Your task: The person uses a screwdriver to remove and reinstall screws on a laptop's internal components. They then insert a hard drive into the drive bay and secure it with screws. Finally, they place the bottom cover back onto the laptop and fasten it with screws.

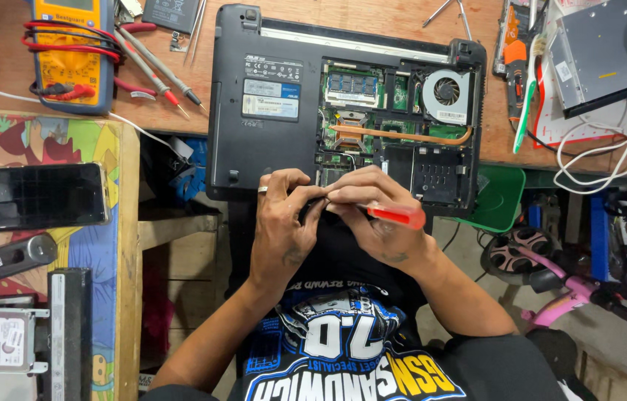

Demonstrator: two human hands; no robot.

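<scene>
Wooden bench (pixel 373 15) is crowded: a multimeter (pixel 76 44) with probes lies far left, an optical drive (pixel 599 56) far right. Between them an upturned laptop (pixel 343 104) is laid open, fan and boards exposed, its near edge overhanging the bench. A red-handled screwdriver (pixel 396 215) is gripped by the right hand (pixel 376 215), while the left hand (pixel 284 215) is pinched closed at its tip. Screw work at the near edge is judged in hand; steady downward pressure is called for. Free room is found only toward the lap.
</scene>
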